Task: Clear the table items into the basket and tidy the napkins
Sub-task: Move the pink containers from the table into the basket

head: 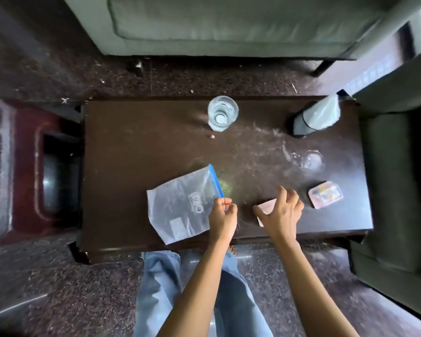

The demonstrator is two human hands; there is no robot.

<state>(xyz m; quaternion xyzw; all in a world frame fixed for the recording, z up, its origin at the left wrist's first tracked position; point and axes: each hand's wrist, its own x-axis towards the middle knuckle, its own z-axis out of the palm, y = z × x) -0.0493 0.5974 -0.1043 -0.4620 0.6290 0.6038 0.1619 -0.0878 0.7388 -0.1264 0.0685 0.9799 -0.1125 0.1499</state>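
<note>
A clear zip bag (180, 205) with a blue seal strip lies flat on the dark wooden table (141, 147), near its front edge. My left hand (223, 217) pinches the bag's near corner at the blue strip. My right hand (281, 212) curls over a small pink card-like item (265, 207), fingertips on it; most of it is hidden by the hand. A second pink packet (325, 194) lies further right. A glass of water (223, 113) stands at the far edge. A black holder with white napkins (314, 116) stands at the far right.
A grey sofa (229, 23) runs behind the table and a dark armchair (399, 190) sits on the right. A red-brown low unit (22, 166) is on the left. My legs in jeans (161, 288) are below the table's front edge. No basket shows.
</note>
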